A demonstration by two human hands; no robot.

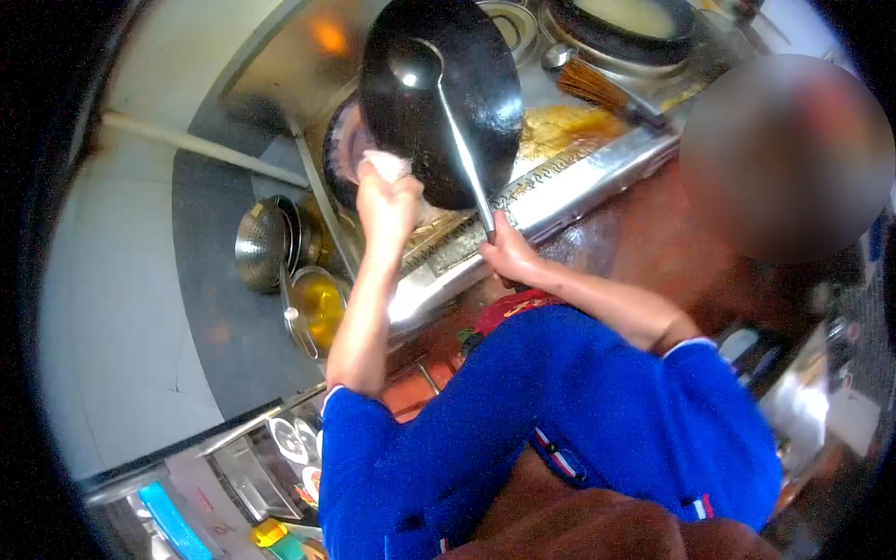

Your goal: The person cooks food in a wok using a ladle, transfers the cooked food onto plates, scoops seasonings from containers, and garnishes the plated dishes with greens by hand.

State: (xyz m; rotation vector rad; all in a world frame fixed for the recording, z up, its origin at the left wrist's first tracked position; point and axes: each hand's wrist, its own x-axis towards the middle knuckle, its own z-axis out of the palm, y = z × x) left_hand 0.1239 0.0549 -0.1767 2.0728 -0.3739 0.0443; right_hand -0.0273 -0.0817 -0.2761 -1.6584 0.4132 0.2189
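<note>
Cloth (pixel 390 166), white and crumpled, is bunched in the person's left hand (pixel 387 205) at the near-left rim of a wide, round, black metal wok (pixel 487 93). That hand is closed on the fabric; whether the fingers hook over the rim beneath it cannot be told. The wok stands tilted over the left part of a steel stove, overlapping a dark round burner ring (pixel 338 154). The right hand (pixel 511 254) is wrapped around the lower end of a long-handled, shiny metal ladle (pixel 454 128), whose rounded bowl lies over the far-left part of the wok's glossy interior.

Holding this tilt well likely calls for a thick, dry fold of fabric between palm and hot rim, with loose ends tucked clear of the burner. A firm left wrist should keep the weight from rolling sideways, while a light right grip would let the ladle follow the curve without scraping. Elbows are best kept low and near the body, since the stove's raised, silvery front edge (pixel 597 189) runs just under the forearms. Care is also due toward the round metal bowl of yellow liquid (pixel 322 303), which sits beside the left forearm.
</note>
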